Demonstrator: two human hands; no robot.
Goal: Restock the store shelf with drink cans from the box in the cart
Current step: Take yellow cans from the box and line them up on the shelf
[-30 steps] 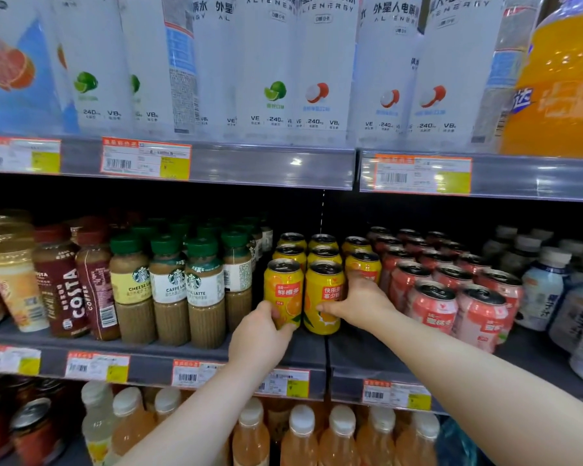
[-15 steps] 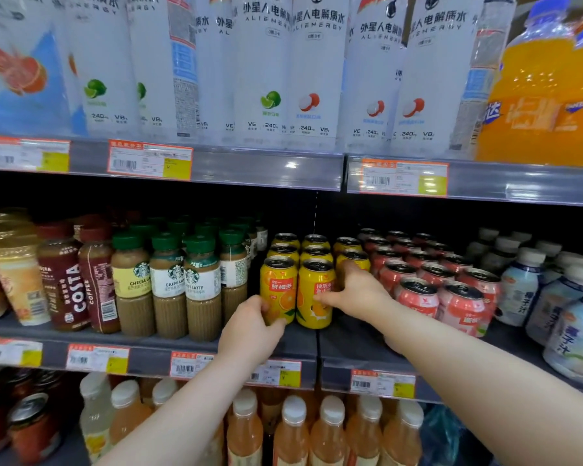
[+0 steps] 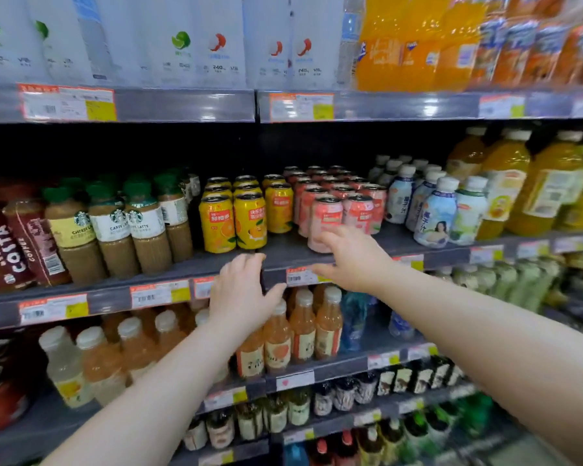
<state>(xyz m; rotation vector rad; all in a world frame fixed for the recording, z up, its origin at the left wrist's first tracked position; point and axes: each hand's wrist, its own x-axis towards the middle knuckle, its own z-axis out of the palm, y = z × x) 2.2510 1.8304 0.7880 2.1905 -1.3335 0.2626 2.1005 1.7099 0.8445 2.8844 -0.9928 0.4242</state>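
From the head camera, the left hand (image 3: 241,290) is empty at the front edge of the shelf (image 3: 404,240), fingers loosely bent; whether they touch it is unclear. The right hand (image 3: 350,260) is spread and empty before the pink cans (image 3: 327,218). The yellow cans (image 3: 233,223) stand upright on that shelf, just above both hands.

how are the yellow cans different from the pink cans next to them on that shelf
The yellow cans carry orange-fruit artwork; the pink cans have a red label band. The yellow cans stand left, beside the Starbucks bottles; the pink cans stand right, beside white-capped bottles. The right hand overlaps a front pink can; no hand covers the yellow cans. Both stand upright in rows on the same shelf.
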